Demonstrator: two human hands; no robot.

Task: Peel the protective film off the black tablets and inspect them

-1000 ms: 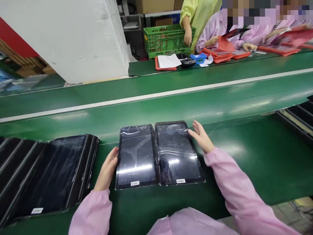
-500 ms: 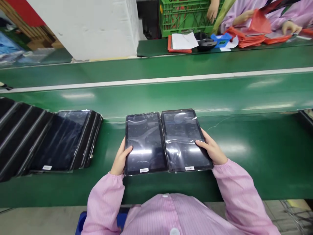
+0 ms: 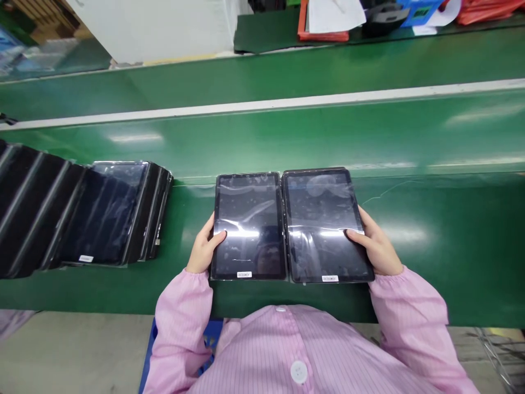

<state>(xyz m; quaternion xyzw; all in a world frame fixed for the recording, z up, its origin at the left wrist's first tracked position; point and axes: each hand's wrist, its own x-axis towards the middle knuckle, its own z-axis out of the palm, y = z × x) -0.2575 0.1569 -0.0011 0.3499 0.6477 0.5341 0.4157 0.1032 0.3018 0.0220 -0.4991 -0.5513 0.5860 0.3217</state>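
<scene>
Two black tablets covered in clear film are side by side in front of me, each with a small white barcode label at its lower edge. My left hand [image 3: 204, 245] grips the outer edge of the left tablet [image 3: 250, 219], thumb on the screen and fingers hidden behind. On the outer edge of the right tablet [image 3: 324, 213], my right hand [image 3: 375, 243] has the same grip. The inner edges of the tablets nearly meet or touch. Whether their undersides rest on the green surface I cannot tell.
Several film-wrapped tablets [image 3: 104, 213] lean in an overlapping row at the left on the green work surface [image 3: 447, 246]. A pale rail [image 3: 262, 105] crosses behind. Farther back are white paper [image 3: 334, 15] on a red folder, a black device [image 3: 383, 19] and a white block [image 3: 164, 27].
The view has tipped downward, so the far workers' hands and most of the green crate have left the frame. Both hands keep hold of the tablets, which now sit slightly farther apart at the top.
</scene>
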